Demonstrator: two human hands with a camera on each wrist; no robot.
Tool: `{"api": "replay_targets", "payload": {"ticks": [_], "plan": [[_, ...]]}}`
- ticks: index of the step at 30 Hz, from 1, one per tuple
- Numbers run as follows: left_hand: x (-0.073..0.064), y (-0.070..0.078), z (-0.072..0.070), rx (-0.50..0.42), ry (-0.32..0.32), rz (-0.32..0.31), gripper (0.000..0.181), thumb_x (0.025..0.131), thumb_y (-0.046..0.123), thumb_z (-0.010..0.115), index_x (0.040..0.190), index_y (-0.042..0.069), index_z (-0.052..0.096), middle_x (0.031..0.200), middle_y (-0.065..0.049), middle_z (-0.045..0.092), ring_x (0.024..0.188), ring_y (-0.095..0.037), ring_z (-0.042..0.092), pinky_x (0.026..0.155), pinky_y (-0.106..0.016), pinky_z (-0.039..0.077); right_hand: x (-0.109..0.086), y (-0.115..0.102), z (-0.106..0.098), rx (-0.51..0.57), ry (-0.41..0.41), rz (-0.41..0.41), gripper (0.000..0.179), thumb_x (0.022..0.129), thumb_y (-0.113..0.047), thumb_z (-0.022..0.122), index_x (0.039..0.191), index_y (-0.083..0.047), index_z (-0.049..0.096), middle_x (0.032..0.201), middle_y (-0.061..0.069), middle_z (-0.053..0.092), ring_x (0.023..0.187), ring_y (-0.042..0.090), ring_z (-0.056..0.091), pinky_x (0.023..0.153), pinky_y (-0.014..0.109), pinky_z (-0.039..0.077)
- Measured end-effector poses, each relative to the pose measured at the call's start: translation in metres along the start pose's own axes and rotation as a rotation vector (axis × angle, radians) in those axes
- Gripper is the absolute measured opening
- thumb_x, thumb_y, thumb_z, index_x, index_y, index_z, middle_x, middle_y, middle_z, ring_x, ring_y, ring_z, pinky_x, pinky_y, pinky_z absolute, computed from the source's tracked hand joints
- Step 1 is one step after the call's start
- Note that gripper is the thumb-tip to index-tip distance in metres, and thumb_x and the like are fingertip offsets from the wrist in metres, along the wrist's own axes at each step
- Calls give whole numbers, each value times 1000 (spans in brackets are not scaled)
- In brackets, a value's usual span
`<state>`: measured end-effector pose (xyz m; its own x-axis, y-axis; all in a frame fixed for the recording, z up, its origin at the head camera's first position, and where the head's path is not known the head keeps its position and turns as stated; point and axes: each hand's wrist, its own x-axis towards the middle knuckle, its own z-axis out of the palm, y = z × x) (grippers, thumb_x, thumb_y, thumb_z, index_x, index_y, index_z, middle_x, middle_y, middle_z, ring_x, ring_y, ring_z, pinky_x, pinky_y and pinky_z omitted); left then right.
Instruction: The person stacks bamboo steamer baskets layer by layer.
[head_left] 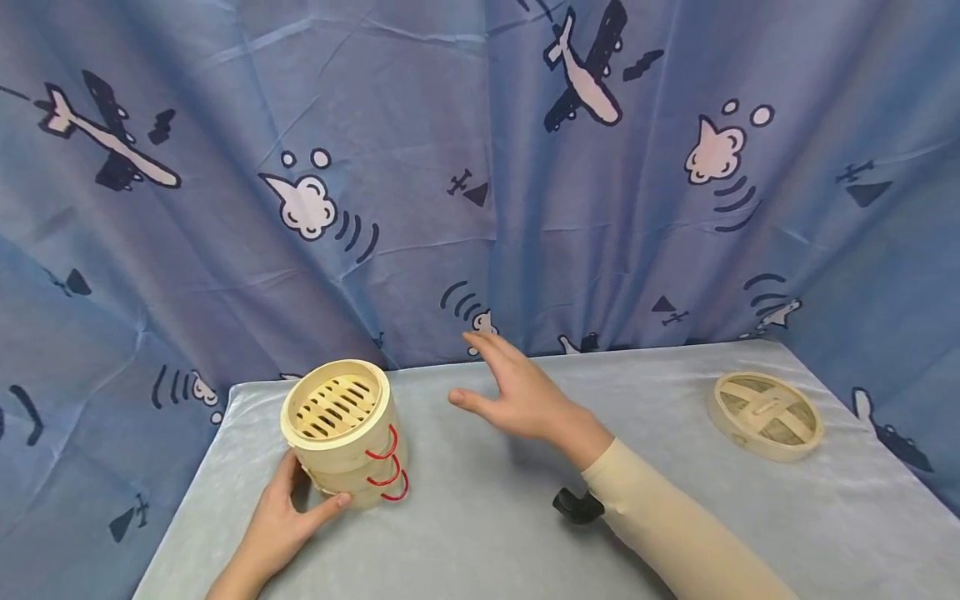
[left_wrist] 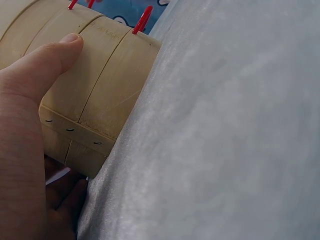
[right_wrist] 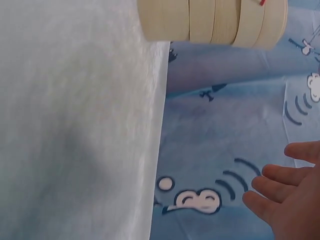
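A round stack of bamboo steamer baskets [head_left: 347,450] stands at the table's left side, its slatted top tier uncovered and red loops down its right side. My left hand [head_left: 281,521] grips the stack low down, thumb on the near wall and fingers round the left side. In the left wrist view the thumb presses across the pale bamboo wall [left_wrist: 107,65]. My right hand [head_left: 528,396] is raised over the table to the right of the stack, fingers extended and thumb spread, holding nothing. The right wrist view shows that hand [right_wrist: 292,192] apart from the steamer stack [right_wrist: 212,22].
A round bamboo lid [head_left: 767,415] with crossed strips lies at the table's right side. A small black object [head_left: 577,506] shows at the right sleeve [head_left: 675,525]. The table has a pale grey cloth [head_left: 465,533]. Behind it hangs a blue curtain [head_left: 420,275] with an aeroplane print.
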<state>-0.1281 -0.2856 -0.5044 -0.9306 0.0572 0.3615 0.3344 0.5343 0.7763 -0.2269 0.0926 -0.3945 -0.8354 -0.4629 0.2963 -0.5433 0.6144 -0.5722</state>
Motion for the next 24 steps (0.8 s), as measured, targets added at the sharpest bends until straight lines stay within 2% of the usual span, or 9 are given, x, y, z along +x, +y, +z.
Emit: {"api": "replay_targets", "payload": {"ticks": [5,11,24], "plan": [[-3,0,-1,16,0,-6,93,80,15,97,158,11,48,154,-17,59,137,10,43,112,-4,30,-9,11,-7,-28,25,12,92,100,-71,64,170,-17,39,173,5,40,159,30,36,124,61,39],[-2,-1,-1,35,-5,-17,93,81,17,97,159,11,47,155,-18,58,140,6,44,112,-4,29,-25,29,-19,-79,71,25,91,101,-70,65,169,-15,40,169,9,44,153,34,44,120,64,43],[-3,2,-2,38,-1,-19,93,80,17,97,159,11,47,154,-19,59,137,8,44,110,-3,29,-57,61,-48,-145,93,93,89,102,-62,70,168,-10,39,170,15,42,154,41,42,119,70,40]]}}
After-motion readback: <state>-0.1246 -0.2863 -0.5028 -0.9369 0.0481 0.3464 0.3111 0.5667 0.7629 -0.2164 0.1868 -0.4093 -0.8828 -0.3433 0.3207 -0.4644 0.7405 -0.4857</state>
